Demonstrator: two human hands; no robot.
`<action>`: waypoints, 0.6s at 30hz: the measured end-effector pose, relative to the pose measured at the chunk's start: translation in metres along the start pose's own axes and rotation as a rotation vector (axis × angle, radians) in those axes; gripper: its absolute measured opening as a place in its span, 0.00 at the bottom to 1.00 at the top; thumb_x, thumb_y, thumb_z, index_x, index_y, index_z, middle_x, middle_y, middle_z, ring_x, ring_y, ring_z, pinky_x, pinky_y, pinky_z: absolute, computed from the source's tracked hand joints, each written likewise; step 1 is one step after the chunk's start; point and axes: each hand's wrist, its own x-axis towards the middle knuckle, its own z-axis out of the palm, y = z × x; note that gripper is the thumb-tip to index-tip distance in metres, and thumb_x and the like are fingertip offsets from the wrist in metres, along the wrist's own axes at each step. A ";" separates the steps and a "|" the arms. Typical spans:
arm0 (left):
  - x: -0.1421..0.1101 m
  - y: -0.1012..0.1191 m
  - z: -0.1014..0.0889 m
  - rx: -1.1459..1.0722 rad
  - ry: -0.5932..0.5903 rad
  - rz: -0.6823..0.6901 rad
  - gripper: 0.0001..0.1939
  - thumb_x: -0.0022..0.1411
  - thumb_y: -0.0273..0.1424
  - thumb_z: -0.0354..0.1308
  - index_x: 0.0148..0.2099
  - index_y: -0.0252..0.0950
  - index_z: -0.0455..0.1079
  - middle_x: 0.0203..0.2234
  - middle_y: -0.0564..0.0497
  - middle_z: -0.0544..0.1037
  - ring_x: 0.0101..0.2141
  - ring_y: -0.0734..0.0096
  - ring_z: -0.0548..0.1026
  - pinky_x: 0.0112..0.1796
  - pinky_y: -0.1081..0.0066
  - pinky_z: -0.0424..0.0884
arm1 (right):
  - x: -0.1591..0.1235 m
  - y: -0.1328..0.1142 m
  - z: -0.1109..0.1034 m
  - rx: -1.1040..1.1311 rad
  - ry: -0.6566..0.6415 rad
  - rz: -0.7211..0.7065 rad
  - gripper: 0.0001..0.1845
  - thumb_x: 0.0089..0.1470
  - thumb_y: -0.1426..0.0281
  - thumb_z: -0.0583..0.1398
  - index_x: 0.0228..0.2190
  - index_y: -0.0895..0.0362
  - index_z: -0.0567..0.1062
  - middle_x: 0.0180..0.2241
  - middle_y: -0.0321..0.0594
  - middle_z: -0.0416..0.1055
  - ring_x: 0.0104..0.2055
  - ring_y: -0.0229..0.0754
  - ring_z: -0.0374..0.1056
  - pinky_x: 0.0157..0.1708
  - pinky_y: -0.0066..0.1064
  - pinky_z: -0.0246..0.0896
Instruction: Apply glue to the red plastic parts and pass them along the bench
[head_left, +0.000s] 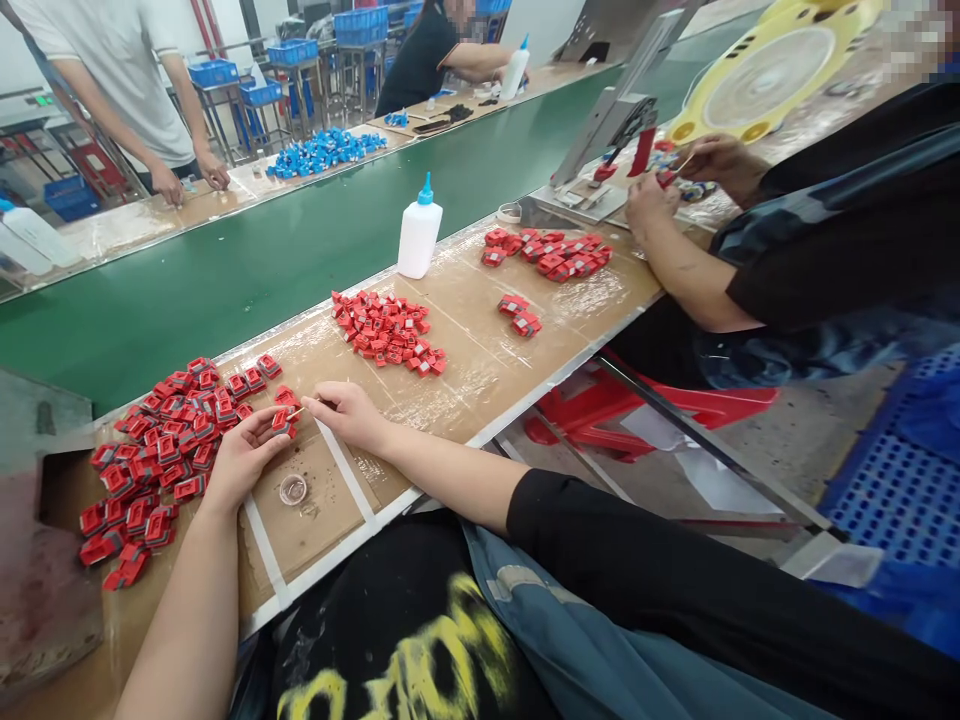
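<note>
My left hand [240,457] holds a small red plastic part [283,421] with a grey band between its fingertips. My right hand [346,415] pinches a thin stick [302,409], and the tip of the stick reaches that red part. A large heap of similar red parts [161,460] lies just left of my left hand. A small clear cup [293,489] with brownish residue sits on the cardboard mat [315,490] below my hands. Two further heaps of red parts [388,333] [547,253] lie farther along the bench.
A white glue bottle with a blue nozzle [418,230] stands at the bench's back edge, beside a green conveyor belt [247,290]. A co-worker's hands [675,175] work at the right. A red stool [622,405] stands below the bench, and blue crates [322,30] lie beyond.
</note>
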 end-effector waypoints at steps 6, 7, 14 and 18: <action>0.000 0.003 0.002 0.020 0.030 0.010 0.35 0.52 0.43 0.75 0.59 0.36 0.73 0.56 0.39 0.79 0.56 0.48 0.77 0.53 0.55 0.77 | 0.001 -0.001 0.000 -0.019 -0.005 -0.019 0.26 0.67 0.56 0.54 0.21 0.56 0.61 0.23 0.30 0.55 0.27 0.34 0.52 0.31 0.29 0.46; 0.000 0.003 0.002 0.026 0.037 0.015 0.35 0.51 0.43 0.75 0.59 0.36 0.73 0.56 0.39 0.79 0.56 0.48 0.77 0.53 0.56 0.77 | 0.001 -0.002 -0.001 -0.028 0.007 -0.014 0.25 0.66 0.56 0.54 0.21 0.56 0.61 0.23 0.30 0.55 0.28 0.34 0.52 0.31 0.29 0.46; 0.003 -0.008 -0.009 -0.081 0.133 0.162 0.28 0.60 0.47 0.68 0.58 0.40 0.73 0.53 0.43 0.80 0.46 0.58 0.81 0.42 0.65 0.80 | -0.014 -0.020 -0.008 -0.024 -0.107 -0.235 0.24 0.68 0.56 0.52 0.23 0.55 0.62 0.23 0.32 0.59 0.28 0.34 0.59 0.32 0.27 0.52; 0.007 -0.007 -0.010 -0.295 0.187 0.273 0.28 0.55 0.49 0.71 0.54 0.43 0.76 0.48 0.48 0.82 0.39 0.64 0.80 0.34 0.70 0.80 | -0.022 -0.033 0.006 -0.327 -0.384 -0.397 0.20 0.68 0.60 0.53 0.25 0.55 0.67 0.28 0.33 0.72 0.31 0.34 0.66 0.28 0.29 0.47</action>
